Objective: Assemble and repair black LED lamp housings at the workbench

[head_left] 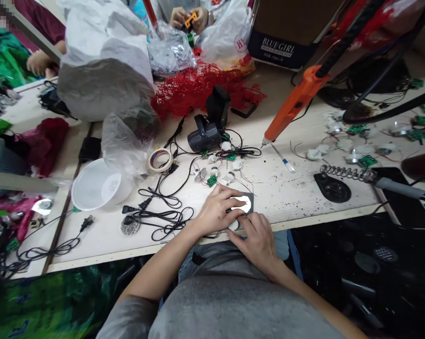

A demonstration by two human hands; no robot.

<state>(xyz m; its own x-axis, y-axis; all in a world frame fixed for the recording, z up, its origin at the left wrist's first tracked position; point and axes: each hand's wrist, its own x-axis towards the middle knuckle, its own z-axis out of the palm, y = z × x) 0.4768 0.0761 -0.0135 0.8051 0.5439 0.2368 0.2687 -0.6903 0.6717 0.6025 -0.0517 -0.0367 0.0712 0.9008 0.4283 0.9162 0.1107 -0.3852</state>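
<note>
A dark square plate with a bright white face [244,204] lies near the table's front edge. Across its left part rest the fingers of my left hand [217,209], bent over it with the thumb below. My right hand [257,236] is at the plate's lower edge, thumb and forefinger around a small white round part [234,225]. Both hands almost touch, and the fingers hide part of each piece. Just beyond them lie small white motors [229,177] with thin wires and a green circuit board [212,180].
An orange electric screwdriver [290,106] hangs above a small clear-handled screwdriver [284,160]. A black lamp housing [204,136], a tape roll [160,160], a white plastic tub [98,186] and black cables [166,219] lie leftward. A soldering iron [399,184] sits right. Another person's hands [189,19] work opposite.
</note>
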